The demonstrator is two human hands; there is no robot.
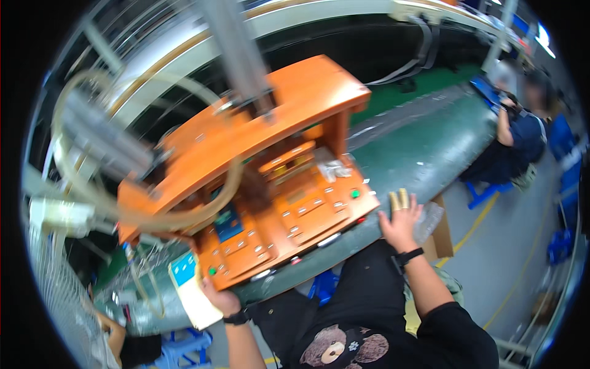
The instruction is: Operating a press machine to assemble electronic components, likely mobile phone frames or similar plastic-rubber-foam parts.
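Note:
An orange press machine (307, 209) with green and red buttons stands on the green bench before me. My right hand (401, 224) is at the machine's right front corner, fingers spread and stretched out, with yellow covers on some fingertips. No object shows in it. My left hand (222, 300) is at the left front corner, its fingers stretched along the machine's side and partly hidden by it. Just left of it lies a pale yellow and blue sheet (193, 292). A dark blue piece (227, 222) sits in the machine's left bay. Small clear plastic pieces (334, 169) lie at its right.
Two blurred metal cylinders (236, 52) rise from the machine, and a clear hose (67, 166) loops at its left. A cardboard box (441, 230) with clear plastic stands beyond my right hand. People sit at the right (519, 135) and lower left (114, 335).

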